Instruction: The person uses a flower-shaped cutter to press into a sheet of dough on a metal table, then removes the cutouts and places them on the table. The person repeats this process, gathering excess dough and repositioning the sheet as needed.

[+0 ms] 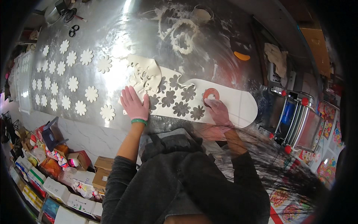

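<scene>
A long sheet of rolled white dough (240,103) lies on the metal table in front of me, its right end rounded and uncut. My right hand (217,110), in a pink glove, grips a red ring-shaped cutter (210,95) that rests on the sheet. Several flower-shaped holes show the dark tabletop left of it. My left hand (135,104), also gloved in pink, lies flat with fingers spread over the sheet's left part. Just beyond it is a folded-over piece of perforated dough (144,72). Flower-shaped dough pieces (91,93) are spread out on the left.
Black-handled scissors (73,30) lie at the far left. A bowl of flour (202,15) stands at the back, near scattered flour. An orange scraper (242,56) lies at the right. A metal roller machine (298,123) stands off the table's right end; boxes (102,170) fill the lower left.
</scene>
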Action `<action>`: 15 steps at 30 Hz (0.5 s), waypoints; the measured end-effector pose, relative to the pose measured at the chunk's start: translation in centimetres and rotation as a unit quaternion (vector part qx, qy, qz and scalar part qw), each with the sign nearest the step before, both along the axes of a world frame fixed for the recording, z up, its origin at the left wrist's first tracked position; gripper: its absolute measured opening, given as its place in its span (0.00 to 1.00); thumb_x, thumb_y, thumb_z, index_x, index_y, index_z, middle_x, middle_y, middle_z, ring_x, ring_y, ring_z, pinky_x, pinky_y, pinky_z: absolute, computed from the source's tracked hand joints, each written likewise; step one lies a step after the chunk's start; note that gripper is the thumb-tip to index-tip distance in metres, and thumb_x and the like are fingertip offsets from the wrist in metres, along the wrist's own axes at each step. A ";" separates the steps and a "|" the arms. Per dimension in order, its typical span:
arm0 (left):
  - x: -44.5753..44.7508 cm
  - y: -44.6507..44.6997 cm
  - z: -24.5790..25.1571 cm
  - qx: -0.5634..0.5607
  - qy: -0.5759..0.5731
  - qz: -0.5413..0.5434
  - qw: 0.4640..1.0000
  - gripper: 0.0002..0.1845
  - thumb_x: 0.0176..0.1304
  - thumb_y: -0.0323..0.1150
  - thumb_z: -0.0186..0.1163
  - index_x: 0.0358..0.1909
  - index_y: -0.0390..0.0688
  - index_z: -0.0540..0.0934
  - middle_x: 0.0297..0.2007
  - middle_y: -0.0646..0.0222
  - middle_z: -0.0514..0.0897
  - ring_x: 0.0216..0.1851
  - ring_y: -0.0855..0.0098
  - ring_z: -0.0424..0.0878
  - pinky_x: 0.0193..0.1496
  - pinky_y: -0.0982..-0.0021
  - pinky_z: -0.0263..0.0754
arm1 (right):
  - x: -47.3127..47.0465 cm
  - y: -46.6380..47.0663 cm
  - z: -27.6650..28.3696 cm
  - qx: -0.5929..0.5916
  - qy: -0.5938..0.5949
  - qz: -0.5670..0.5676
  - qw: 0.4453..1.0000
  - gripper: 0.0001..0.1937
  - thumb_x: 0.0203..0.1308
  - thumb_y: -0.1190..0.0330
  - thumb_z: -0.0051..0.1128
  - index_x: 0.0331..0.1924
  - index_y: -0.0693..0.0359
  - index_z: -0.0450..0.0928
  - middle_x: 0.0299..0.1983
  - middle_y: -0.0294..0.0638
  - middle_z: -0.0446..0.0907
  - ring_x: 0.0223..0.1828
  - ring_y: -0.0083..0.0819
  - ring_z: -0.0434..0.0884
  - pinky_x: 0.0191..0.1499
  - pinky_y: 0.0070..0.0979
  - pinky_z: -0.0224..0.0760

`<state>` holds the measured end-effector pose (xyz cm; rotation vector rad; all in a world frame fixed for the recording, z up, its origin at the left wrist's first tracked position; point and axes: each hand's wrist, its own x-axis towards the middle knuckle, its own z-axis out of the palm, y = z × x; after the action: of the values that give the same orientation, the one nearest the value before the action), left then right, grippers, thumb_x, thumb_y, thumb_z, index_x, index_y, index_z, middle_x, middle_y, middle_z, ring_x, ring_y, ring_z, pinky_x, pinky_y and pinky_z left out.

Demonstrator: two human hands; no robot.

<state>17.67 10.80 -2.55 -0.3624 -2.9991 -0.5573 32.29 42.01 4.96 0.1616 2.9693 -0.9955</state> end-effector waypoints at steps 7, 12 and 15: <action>-0.2 0.2 0.5 0.015 -0.025 0.004 1.000 0.40 0.64 0.51 0.57 0.70 0.35 0.59 0.70 0.50 0.61 0.73 0.49 0.54 0.74 0.47 0.44 | -0.8 -0.1 -0.6 0.046 -0.078 0.035 0.995 0.12 0.59 0.71 0.57 0.47 0.57 0.80 0.35 0.44 0.81 0.39 0.45 0.79 0.43 0.38 0.73; -0.3 0.2 0.5 0.022 -0.012 0.006 1.000 0.40 0.64 0.50 0.57 0.70 0.35 0.60 0.69 0.50 0.62 0.72 0.50 0.54 0.74 0.48 0.45 | -1.1 0.2 -0.9 0.066 -0.116 0.064 0.989 0.13 0.56 0.72 0.58 0.47 0.58 0.80 0.34 0.44 0.81 0.38 0.45 0.79 0.43 0.39 0.73; -0.1 0.1 0.5 0.026 -0.014 0.008 1.000 0.40 0.64 0.51 0.57 0.70 0.35 0.60 0.69 0.50 0.62 0.72 0.50 0.55 0.74 0.48 0.45 | -1.2 0.0 -0.4 0.050 -0.080 0.075 0.993 0.15 0.54 0.73 0.59 0.47 0.58 0.80 0.32 0.44 0.80 0.36 0.45 0.79 0.42 0.39 0.73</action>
<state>17.56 10.92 -2.06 -0.3293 -3.0054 -0.6420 31.12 41.98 4.57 0.0161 2.8358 -0.7778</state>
